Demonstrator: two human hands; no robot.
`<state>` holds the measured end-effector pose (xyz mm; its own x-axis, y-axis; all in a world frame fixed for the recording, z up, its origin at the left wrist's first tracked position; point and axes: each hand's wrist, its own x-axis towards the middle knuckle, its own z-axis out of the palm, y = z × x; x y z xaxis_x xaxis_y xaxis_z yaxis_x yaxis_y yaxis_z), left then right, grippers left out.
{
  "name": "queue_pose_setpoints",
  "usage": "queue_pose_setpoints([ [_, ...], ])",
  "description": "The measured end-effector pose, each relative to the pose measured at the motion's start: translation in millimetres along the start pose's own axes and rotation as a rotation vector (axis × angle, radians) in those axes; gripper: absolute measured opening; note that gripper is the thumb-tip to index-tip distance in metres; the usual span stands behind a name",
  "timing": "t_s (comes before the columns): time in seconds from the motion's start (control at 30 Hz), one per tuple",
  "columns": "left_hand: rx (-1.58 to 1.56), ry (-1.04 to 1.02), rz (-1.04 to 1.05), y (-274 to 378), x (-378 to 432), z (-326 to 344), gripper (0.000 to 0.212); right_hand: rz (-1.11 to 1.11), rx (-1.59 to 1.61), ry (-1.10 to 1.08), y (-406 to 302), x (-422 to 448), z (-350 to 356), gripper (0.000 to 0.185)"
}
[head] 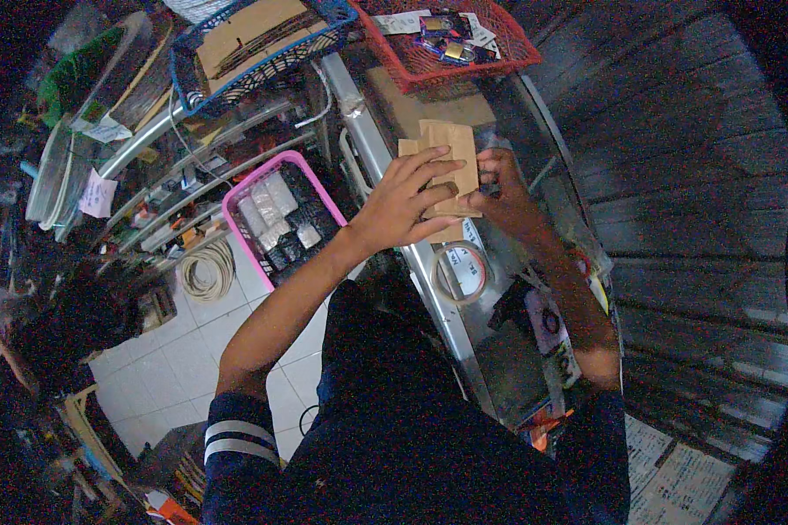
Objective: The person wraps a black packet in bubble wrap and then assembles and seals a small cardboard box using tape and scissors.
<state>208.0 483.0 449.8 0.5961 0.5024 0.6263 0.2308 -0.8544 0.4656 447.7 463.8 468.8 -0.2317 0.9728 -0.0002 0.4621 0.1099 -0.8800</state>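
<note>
A folded piece of brown cardboard [450, 138] lies on the glass-topped counter [512, 374] before me. Across its face my left hand [410, 200] is spread, fingers on top and thumb along the near edge, holding it. The fingers of my right hand [502, 187] are curled at its right edge, with the thumb at the near right corner; part of the grip is in shadow. Just nearer to me, a roll of adhesive tape [463, 300] rests over a white label [456, 256] that bears handwriting.
Beyond my hands a red plastic basket [427, 80] holds packaged padlocks [458, 51]. At its left stands a blue basket [253, 85] of flat cardboard. Lower left are a pink basket [236, 230] of wrapped packets and a cable coil [207, 270] on the tiles. Corrugated metal [696, 216] borders the right.
</note>
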Motion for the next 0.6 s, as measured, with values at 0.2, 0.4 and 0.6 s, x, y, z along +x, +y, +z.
queue_pose_setpoints([
  [0.2,0.019,0.026,0.018,0.9,0.6,-0.3,0.040,0.042,0.056,-0.026,-10.8,1.2,0.4,0.075],
  [0.4,0.024,0.018,-0.003,2.5,1.1,-0.2,0.039,0.017,0.023,-0.044,-4.1,0.8,0.1,0.070],
  [0.6,0.032,0.034,0.025,0.9,1.1,1.2,0.034,-0.263,-0.014,-0.060,36.4,4.2,-2.8,0.066],
])
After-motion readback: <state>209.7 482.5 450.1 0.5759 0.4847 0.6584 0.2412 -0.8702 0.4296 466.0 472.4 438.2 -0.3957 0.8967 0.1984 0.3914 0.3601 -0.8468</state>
